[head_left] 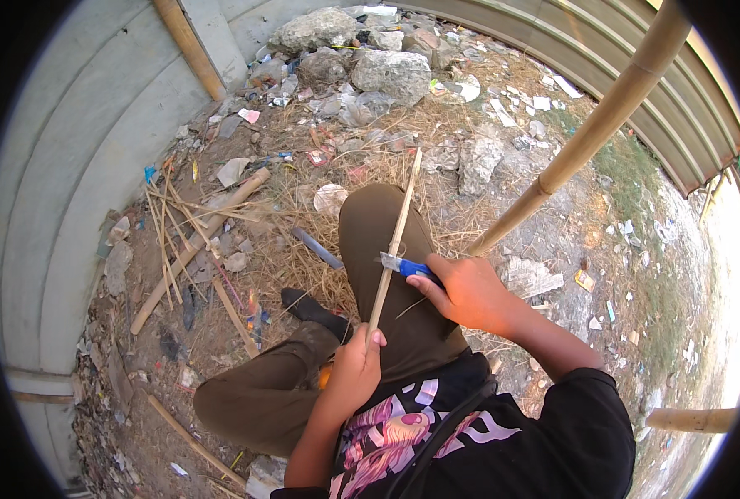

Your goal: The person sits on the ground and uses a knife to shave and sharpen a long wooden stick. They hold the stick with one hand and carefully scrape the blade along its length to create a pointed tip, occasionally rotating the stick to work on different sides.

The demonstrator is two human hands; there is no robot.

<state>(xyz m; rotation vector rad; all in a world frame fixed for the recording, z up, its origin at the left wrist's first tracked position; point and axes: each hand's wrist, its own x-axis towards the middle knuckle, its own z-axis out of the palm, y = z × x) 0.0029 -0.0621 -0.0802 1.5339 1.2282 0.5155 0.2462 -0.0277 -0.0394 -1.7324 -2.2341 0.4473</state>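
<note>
My left hand [355, 366] is closed around the lower end of a thin bamboo strip [401, 218], which slants up and away across my raised thigh. In my right hand [470, 293] is a blue utility knife [418, 269], its handle gripped in the fist. The knife's short metal blade [389, 261] lies against the strip about midway along it. Beyond my left hand, a longer flat metal blade [317, 248] rests on the dry straw beside my leg; its far part shows, the rest is hidden behind the leg.
Several thin bamboo strips [170, 241] lie by a thick bamboo pole [199, 249] on the littered ground at left. An upright bamboo post [582, 133] slants on the right. Rocks [391, 76] and rubbish lie ahead, with a grey wall [79, 166] at left and a corrugated fence [686, 125] behind.
</note>
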